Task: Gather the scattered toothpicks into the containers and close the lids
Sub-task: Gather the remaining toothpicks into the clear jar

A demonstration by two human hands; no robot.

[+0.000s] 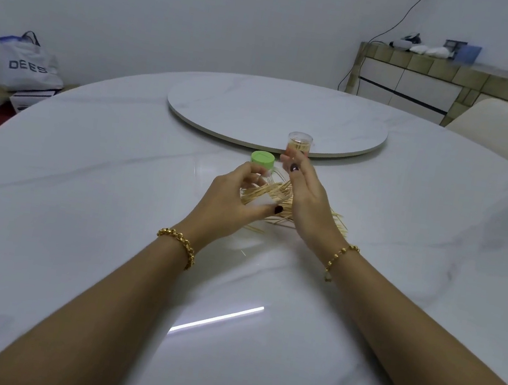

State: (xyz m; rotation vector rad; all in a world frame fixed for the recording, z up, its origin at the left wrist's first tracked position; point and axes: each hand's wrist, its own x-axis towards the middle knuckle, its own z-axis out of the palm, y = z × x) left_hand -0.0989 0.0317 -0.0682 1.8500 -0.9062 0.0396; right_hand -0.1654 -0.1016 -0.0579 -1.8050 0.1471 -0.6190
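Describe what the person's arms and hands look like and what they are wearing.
Both forearms are bare, with no sleeves over them. The left bracelet and right bracelet are gold beaded chains, one at each wrist. The left hand and right hand wear dark polish, seen on the left thumbnail and right thumbnail.

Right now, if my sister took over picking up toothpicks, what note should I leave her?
Left hand grips a tilted clear container with a toothpick bundle sticking out.
Right hand hovers beside it; whether it pinches any is unclear.
A standing container, already holding some, waits behind.
Green lid sits by the left fingers.
Done: part gathered.
Left: loose toothpicks on the table under and right of the right hand, then closing lids.
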